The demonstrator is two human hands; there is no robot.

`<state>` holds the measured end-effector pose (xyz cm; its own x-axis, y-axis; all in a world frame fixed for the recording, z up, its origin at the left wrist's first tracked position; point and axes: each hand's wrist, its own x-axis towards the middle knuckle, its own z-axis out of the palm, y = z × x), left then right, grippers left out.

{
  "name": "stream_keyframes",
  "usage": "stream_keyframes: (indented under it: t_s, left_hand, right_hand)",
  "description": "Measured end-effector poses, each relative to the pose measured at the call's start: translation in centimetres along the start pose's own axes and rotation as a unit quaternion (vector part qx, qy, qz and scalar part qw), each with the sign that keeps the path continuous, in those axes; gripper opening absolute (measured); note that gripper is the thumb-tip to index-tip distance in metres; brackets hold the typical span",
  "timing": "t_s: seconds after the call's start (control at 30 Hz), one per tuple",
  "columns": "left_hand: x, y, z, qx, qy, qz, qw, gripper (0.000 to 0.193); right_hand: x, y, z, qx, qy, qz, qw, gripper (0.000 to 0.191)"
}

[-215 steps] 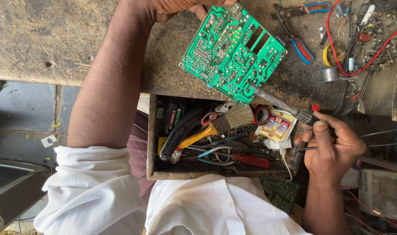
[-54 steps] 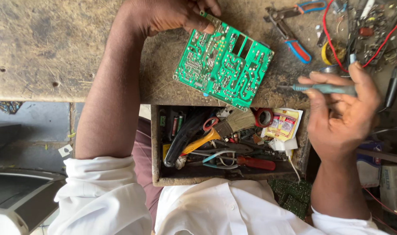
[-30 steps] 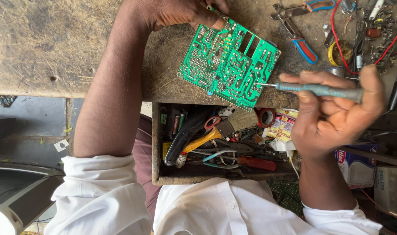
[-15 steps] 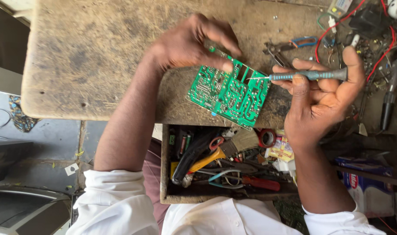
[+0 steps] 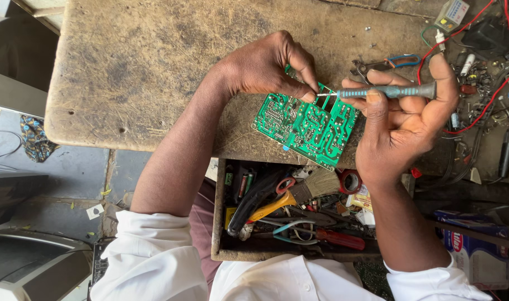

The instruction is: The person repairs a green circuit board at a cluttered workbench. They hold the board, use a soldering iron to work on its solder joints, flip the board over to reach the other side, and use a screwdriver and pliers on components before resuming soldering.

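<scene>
We have brought the screwdriver [image 5: 388, 91], gripped in our right hand [image 5: 405, 120], tip-first onto the board [image 5: 307, 125] at centre frame, our left hand [image 5: 265, 67] still pinching its top edge, so probing can begin.

- Soft, even daylight fills the view; nothing is dim.
- The worn tabletop [image 5: 154, 67] shows clear grain and scratches, with no glare.
- The hands cast only faint, short shadows onto the green circuit board [image 5: 307, 125].
- The open drawer [image 5: 299, 214] lies in deeper shade.
- Focus is sharp at the centre; the edges look slightly softer.
</scene>
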<state>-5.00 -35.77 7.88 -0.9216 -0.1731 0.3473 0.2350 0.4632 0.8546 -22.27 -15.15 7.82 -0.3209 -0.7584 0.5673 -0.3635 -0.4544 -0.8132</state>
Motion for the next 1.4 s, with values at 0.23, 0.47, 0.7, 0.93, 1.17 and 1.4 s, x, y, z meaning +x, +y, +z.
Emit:
stream_keyframes:
  t_s: [0.23, 0.47, 0.7, 0.93, 1.17, 1.4]
  left_hand:
    - [-0.6, 0.5, 0.4, 0.008, -0.002, -0.027, 1.0, 0.019]
    - [-0.7, 0.3, 0.6, 0.018, -0.005, -0.037, 0.999, 0.019]
    - [-0.6, -1.1, 0.8, -0.05, 0.035, -0.086, 0.994, 0.018]
    - [-0.3, -0.5, 0.6, -0.037, 0.072, -0.084, 0.993, 0.017]
    - [0.4, 0.7, 0.2, -0.051, 0.08, -0.017, 0.995, 0.019]
    - [0.0, 0.3, 0.5, -0.019, 0.013, 0.012, 1.0, 0.018]
  right_hand:
    - [-1.4, -0.2, -0.9, -0.004, 0.017, 0.007, 1.0, 0.056]
    - [-2.6, 0.3, -1.8, 0.03, 0.047, 0.012, 0.998, 0.058]
    - [-3.4, 1.2, -5.0, 0.011, 0.057, 0.01, 0.998, 0.06]
    - [-3.2, 1.4, -4.9, 0.041, 0.098, 0.051, 0.993, 0.057]
    - [-1.6, 1.0, -3.3, 0.022, 0.072, 0.018, 0.997, 0.055]
    - [-1.8, 0.9, -1.7, 0.006, 0.036, 0.008, 0.999, 0.055]
